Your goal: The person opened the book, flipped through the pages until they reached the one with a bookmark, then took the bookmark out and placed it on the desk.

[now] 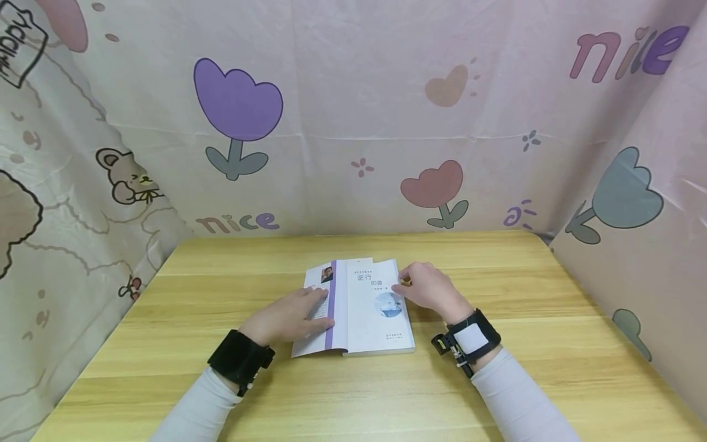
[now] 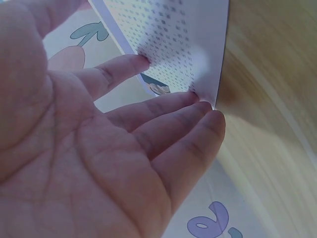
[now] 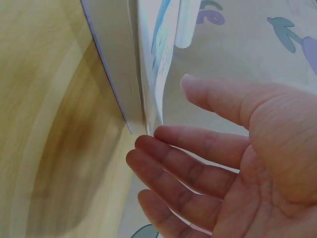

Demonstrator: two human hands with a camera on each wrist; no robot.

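Note:
A book [image 1: 380,313] lies opened near its front on the table, its title page showing blue Chinese lettering and a round blue picture. My left hand [image 1: 293,313] rests with spread, nearly straight fingers on the folded-out cover flap [image 1: 329,331], which has a purple stripe, a small portrait photo and printed text. At the right edge of the title page is my right hand [image 1: 428,287]. In the right wrist view its index fingertip [image 3: 162,130] meets the corner of a slightly bowed page [image 3: 157,94], while the thumb [image 3: 208,94] stands apart from the paper.
The wooden table [image 1: 221,270] extends around the book on every side. Behind it and at both sides hangs a pale curtain [image 1: 331,92] printed with tulips, hearts and bears. Black bands with small devices [image 1: 239,362] sit on both wrists.

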